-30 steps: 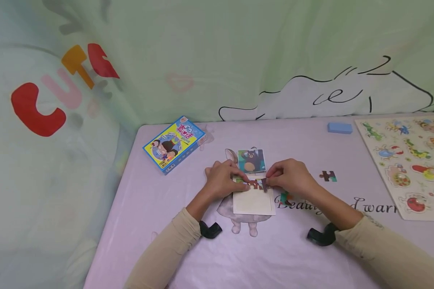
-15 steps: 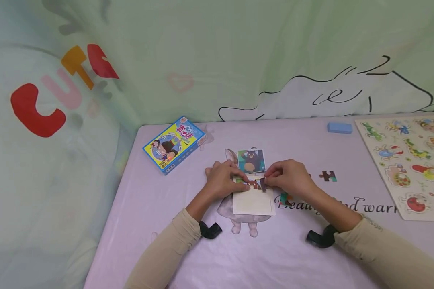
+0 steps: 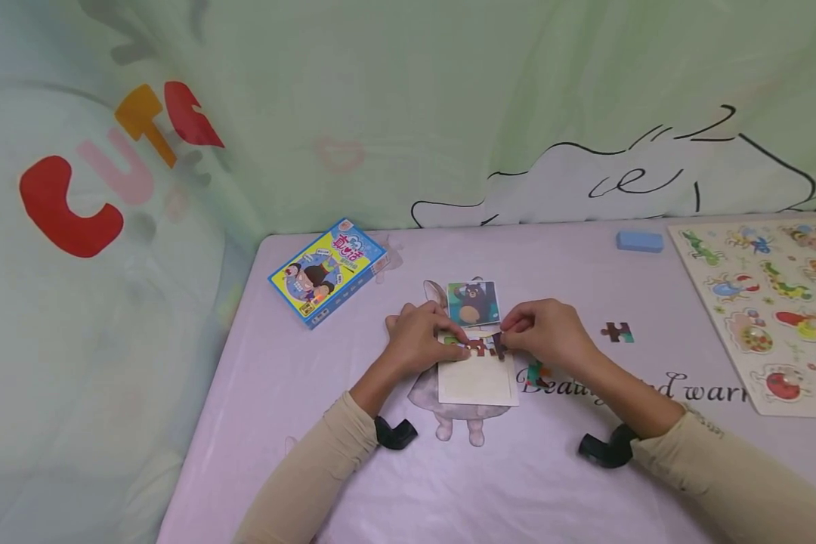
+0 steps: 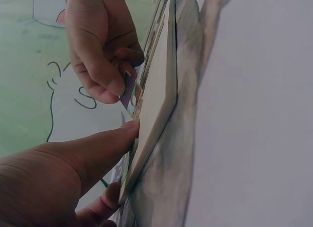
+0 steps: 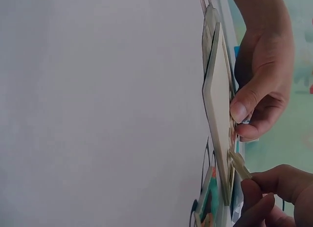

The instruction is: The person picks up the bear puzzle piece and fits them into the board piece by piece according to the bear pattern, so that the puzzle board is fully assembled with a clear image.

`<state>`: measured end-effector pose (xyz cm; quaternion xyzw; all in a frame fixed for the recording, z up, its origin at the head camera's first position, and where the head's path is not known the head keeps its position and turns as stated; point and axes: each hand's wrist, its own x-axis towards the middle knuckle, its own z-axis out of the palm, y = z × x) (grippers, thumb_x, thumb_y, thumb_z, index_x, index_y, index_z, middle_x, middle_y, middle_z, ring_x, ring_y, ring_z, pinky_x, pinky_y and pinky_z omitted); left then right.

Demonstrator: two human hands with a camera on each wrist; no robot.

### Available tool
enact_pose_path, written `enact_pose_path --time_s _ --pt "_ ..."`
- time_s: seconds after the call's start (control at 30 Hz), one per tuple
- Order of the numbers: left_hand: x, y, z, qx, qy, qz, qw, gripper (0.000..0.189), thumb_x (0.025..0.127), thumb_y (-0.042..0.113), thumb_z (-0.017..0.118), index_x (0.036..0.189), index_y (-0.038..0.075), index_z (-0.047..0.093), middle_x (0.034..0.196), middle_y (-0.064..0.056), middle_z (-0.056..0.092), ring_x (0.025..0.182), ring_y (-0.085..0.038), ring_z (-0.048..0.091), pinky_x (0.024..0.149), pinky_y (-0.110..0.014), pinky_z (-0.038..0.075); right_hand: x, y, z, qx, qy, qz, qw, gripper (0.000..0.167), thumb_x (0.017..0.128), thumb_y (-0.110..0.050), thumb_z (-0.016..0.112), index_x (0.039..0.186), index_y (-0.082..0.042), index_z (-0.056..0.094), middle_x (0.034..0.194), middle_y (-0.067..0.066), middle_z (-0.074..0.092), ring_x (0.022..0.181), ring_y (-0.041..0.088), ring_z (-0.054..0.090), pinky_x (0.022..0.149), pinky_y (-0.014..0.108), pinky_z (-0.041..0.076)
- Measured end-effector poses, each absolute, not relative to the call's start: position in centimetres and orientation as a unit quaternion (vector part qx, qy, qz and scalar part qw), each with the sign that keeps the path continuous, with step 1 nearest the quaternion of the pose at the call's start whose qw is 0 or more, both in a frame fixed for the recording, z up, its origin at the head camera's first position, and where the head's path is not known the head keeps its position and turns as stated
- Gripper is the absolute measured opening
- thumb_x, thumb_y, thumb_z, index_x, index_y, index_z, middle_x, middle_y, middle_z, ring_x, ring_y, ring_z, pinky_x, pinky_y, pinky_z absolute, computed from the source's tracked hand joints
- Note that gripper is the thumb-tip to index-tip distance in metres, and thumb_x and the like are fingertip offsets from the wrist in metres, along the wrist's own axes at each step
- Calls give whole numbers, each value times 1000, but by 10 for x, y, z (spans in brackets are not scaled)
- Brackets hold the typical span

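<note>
**Puzzle piece pinched over a part-filled tray**

Mid-frame, the right hand pinches the dark piece between thumb and finger, tilted at the tray's upper right corner. The left hand holds the tray's upper left, thumb pressing near brown pieces set along the top; the pale base shows below them. A bear card lies just above, two loose pieces to the right. At left sits a closed box, contents hidden; at far right, a board bears insect shapes.
</note>
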<state>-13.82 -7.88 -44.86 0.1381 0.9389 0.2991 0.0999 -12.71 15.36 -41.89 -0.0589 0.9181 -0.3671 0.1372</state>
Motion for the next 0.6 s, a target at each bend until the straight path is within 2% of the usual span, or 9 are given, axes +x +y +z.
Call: enact_pose_path --time_s 0.3,0.6 --pt "-138 -79 -448 137 938 301 102 13 77 45 87 85 37 81 99 12 60 95 -14 46 88 -47 27 -127 155 -418 -41 910 -379 166 14 90 -18 75 98 -7 75 83 5 70 78 20 60 65 27 50" --pt "-139 -79 -448 137 939 299 105 14 77 46 87 86 37 81 98 13 60 95 -14 46 87 -46 27 -125 150 -418 -50 915 -371 148 13 88 -18 77 95 -7 76 80 4 70 75 19 60 63 28 48"
